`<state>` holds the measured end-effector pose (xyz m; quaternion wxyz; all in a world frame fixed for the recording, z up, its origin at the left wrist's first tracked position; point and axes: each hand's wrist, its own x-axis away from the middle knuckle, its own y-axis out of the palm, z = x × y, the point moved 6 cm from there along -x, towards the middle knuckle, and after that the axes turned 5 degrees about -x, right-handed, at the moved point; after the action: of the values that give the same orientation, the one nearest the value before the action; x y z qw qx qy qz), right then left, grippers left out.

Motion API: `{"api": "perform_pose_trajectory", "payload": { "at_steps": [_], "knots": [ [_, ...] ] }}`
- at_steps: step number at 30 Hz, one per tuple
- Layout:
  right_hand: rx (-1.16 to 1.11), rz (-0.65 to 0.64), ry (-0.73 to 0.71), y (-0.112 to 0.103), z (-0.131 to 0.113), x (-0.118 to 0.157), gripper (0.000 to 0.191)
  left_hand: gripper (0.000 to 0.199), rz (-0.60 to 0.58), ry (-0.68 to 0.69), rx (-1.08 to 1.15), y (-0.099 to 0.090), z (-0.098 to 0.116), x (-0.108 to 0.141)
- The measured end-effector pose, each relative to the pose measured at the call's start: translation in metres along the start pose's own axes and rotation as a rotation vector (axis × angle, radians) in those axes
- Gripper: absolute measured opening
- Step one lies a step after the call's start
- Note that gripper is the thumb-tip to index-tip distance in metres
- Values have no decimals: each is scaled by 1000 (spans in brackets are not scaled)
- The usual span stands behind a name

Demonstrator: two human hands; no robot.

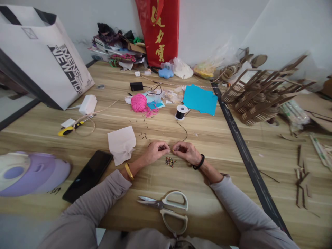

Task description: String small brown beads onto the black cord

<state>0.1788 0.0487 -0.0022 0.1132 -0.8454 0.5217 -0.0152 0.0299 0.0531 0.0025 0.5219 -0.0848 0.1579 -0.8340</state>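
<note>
Pinching in close to each other, the left hand (157,151) and the right hand (187,152) work above a smooth, streaky wood-grain table (215,193), fingertips bunched narrow and nearly meeting. Both appear to grip a thin black cord (186,131), a short stretch of which bridges the gap; whether a bead also sits in the fingertips is too small to tell. Beyond the right hand the cord bends in a supple curve up to a white-flanged spool (181,112), wound with glossy black.

Just below the fingertips lies a loose cluster of small, round, multicoloured beads (170,162). Nearer the body, scissors (158,204) lie flat, slim metal blades parted and pointing left, with broad pale looped handles. Short dark slivers (143,135) are scattered past the left hand, beside a creased, soft-looking white paper (119,140). A rigid, glossy black phone (88,176) rests left of the forearm.

Farther back, a fuzzy pink yarn ball (138,102) trails loose strands, and flat, matte blue sheets (201,99) overlap. A smooth golden bangle (129,171) rings the left wrist; a dark band (199,162) circles the right.
</note>
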Motion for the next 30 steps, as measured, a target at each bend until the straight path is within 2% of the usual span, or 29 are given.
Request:
{"api": "perform_pose_trajectory", "payload": {
  "at_steps": [30],
  "knots": [
    [-12, -22, -11, 0, 2, -1, 30, 8, -26, 18, -50, 1, 2, 0]
  ]
}}
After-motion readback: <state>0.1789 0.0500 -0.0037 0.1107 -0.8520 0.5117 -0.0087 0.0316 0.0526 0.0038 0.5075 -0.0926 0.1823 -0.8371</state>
